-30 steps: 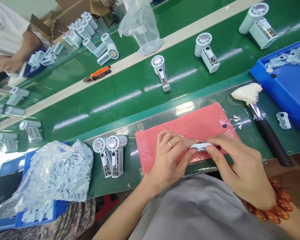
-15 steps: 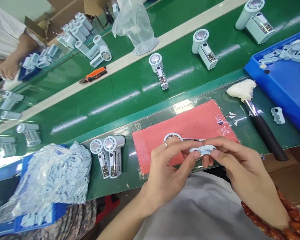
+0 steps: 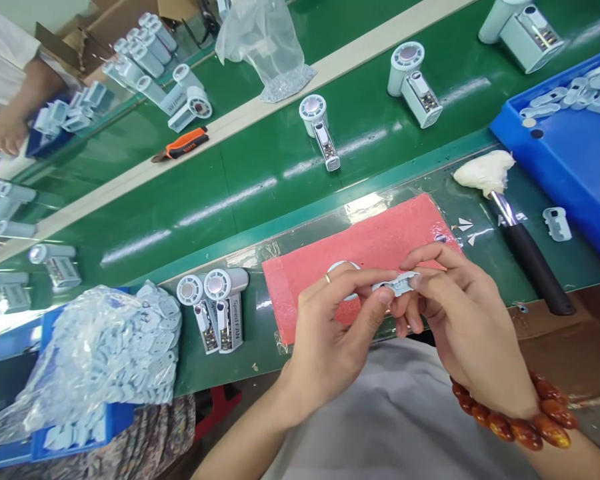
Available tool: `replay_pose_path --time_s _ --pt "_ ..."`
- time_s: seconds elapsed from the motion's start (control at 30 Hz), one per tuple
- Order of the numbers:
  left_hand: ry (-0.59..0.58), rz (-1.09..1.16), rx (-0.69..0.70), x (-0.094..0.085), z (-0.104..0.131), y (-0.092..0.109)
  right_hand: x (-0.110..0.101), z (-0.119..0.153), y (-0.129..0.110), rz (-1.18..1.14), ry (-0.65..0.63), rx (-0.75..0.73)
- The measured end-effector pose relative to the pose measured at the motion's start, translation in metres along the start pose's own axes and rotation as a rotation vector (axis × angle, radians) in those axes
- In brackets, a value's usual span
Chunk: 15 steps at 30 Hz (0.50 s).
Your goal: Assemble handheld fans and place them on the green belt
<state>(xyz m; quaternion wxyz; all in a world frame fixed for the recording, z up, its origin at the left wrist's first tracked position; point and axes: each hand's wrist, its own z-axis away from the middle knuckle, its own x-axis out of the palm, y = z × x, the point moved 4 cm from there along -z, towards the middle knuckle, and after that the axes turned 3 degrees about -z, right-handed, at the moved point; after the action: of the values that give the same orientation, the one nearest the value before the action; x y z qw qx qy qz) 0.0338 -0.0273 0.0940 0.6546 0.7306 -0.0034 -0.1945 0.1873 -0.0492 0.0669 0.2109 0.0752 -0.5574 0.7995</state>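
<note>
**Both hands pinch one small part above the pink mat**

I see my left hand (image 3: 330,340) and right hand (image 3: 460,320) meeting at the near edge of the table (image 3: 180,200), fingertips closed on opposite ends of a small pale plastic piece (image 3: 397,285). The piece is lifted clear, held roughly level above the pink mat (image 3: 375,240). A white ring (image 3: 341,268) lies on the mat, partly hidden behind the left fingers. Two handheld fans (image 3: 215,307) lie side by side just left of the mat. A bag of pale parts (image 3: 100,353) sits at the near left corner. A black-handled brush (image 3: 525,247) lies right of the mat, beside a blue tray (image 3: 570,160).
</note>
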Motion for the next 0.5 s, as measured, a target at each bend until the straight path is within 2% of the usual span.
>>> replay_pose_path --time_s 0.17,0.37,0.5 --pt "0.016 0.089 -0.066 0.001 0.002 0.003 0.003 0.005 -0.006 -0.012 -0.063 0.004" --pt "0.011 0.169 0.029 0.005 0.001 0.01 0.006 0.009 -0.012 -0.219 -0.136 0.085" --pt "0.05 0.125 0.091 0.006 -0.003 0.012 0.006 0.006 -0.009 -0.282 -0.22 0.137"
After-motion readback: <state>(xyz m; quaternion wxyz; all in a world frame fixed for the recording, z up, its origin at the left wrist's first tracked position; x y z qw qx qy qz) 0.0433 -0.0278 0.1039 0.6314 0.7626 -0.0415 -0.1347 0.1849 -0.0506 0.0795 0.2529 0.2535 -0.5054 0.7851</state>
